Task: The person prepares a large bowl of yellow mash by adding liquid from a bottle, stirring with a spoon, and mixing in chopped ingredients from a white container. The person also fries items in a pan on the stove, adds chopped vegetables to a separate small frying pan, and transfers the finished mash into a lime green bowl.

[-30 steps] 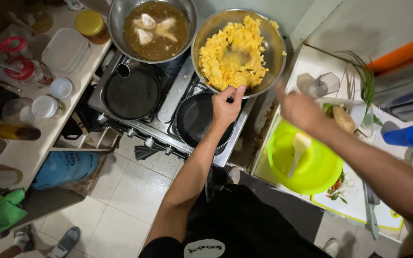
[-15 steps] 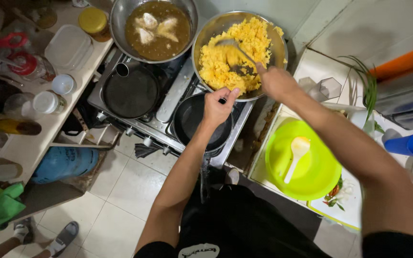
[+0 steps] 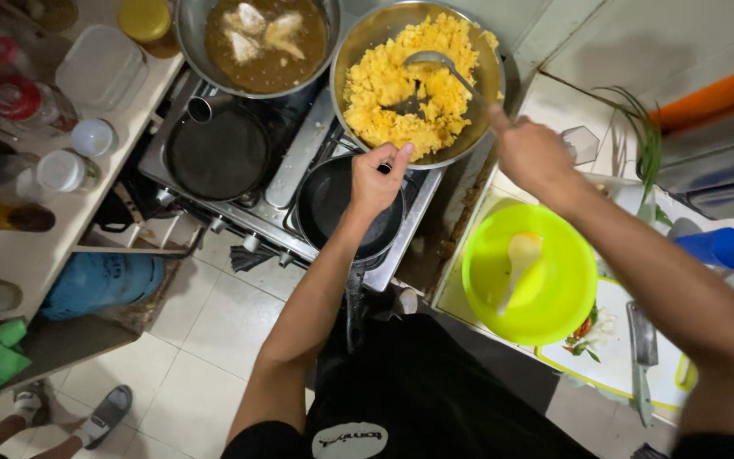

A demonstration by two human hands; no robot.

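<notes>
Yellow rice (image 3: 401, 93) fills the metal wok (image 3: 482, 127) on the far right burner of the gas stove (image 3: 299, 161). The right hand (image 3: 533, 153) is closed around the handle of a metal ladle (image 3: 435, 64), whose bowl sits in the rice. The left hand (image 3: 380, 174) pinches the wok's near rim, thumb and fingers shut on it. That rim is probably hot, and a hard push could tip the wok or spill rice towards the small black pan (image 3: 333, 204) beneath. A lime-green bowl (image 3: 554, 297) waits nearby on the counter.
</notes>
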